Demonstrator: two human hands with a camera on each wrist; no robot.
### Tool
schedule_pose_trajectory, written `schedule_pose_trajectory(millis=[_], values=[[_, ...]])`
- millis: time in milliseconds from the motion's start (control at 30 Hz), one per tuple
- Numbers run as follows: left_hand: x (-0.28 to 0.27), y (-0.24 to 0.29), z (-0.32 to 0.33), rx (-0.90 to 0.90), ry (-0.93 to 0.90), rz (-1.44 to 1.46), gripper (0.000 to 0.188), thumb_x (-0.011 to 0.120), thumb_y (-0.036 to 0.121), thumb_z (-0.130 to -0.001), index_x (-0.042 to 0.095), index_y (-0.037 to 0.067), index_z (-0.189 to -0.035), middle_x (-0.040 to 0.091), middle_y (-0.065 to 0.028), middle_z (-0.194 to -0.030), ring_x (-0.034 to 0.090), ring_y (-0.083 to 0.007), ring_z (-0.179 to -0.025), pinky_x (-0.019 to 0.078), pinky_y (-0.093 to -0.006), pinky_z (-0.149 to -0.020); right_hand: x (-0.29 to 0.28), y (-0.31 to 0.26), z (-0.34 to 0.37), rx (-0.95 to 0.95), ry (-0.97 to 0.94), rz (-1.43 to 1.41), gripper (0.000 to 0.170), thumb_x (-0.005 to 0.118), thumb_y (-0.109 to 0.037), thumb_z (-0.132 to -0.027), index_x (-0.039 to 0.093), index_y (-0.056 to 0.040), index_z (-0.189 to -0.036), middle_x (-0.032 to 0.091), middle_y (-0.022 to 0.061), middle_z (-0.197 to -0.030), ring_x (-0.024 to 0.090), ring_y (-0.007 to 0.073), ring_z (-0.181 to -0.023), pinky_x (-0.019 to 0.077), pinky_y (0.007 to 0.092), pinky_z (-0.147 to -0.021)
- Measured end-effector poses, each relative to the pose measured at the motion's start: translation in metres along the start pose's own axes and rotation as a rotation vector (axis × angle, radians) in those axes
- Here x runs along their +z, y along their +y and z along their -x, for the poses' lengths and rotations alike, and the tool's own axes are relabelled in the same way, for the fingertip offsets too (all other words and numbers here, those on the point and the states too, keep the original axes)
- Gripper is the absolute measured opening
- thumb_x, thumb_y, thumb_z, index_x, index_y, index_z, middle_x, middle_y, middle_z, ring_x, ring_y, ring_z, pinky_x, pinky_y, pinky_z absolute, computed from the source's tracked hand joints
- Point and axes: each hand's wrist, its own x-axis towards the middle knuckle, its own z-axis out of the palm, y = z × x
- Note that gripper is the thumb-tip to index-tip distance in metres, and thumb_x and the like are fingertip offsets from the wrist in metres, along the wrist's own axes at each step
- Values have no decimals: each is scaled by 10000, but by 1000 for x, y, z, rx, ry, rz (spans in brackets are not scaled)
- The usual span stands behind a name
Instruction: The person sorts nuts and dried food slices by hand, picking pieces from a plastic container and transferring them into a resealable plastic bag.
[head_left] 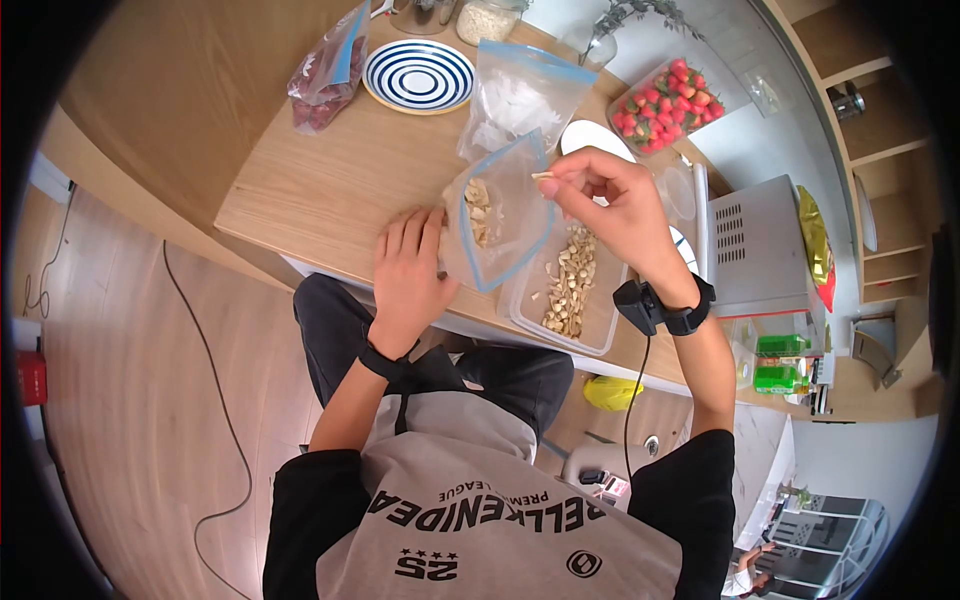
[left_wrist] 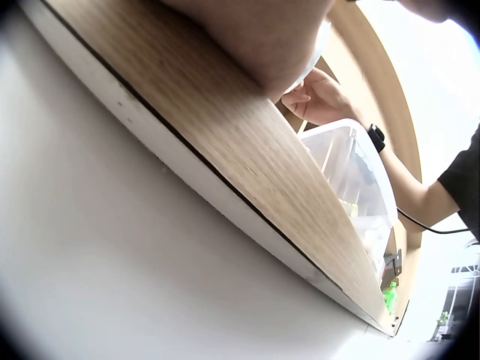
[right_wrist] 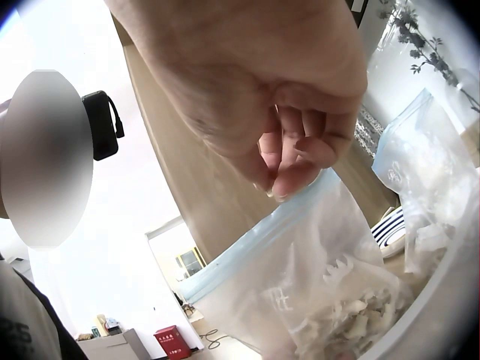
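Note:
An unsealed zip bag with pale dried slices stands at the table's front edge. My left hand lies on the table at its left side, fingertips touching the bag. Above the bag's mouth my right hand pinches a small pale slice between thumb and fingers; in the right wrist view that hand is over the blue-edged bag. Right of the bag sits a clear plastic tub with more pale pieces.
Behind are a bag of dark red pieces, a blue-striped plate, a bag of white pieces, a white plate and a box of strawberries. A grey appliance stands at the right.

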Motion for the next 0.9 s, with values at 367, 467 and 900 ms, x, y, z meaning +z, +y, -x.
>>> schedule_pose_trajectory(millis=[367,467,900], values=[[5,-1,2,11,-24,-36,647,769,238,-782,588,-3,-1355,634,-187,-1301,568,-383,-1258,424,-494,-1093,-24,27,36,-15,-11,139,173,720,-60,-959,746,-23,-1126,756,22,-971,601,64,-740,483,231,-667],[6,-2,3,7,-49,-54,641,776,246,-791,586,-2,-1351,632,-191,-1303,564,-388,-1262,425,-498,-1088,-29,54,57,119,-226,205,247,735,-55,-927,710,-15,-1169,745,84,-1054,694,183,-877,543,299,-791],[16,-5,-1,199,21,-36,435,770,115,-852,658,-8,-1254,670,-240,-1153,626,-484,-1028,514,-533,-877,18,133,110,-144,-331,406,177,713,-65,-852,622,9,-984,605,171,-1093,612,398,-1024,502,484,-905]])
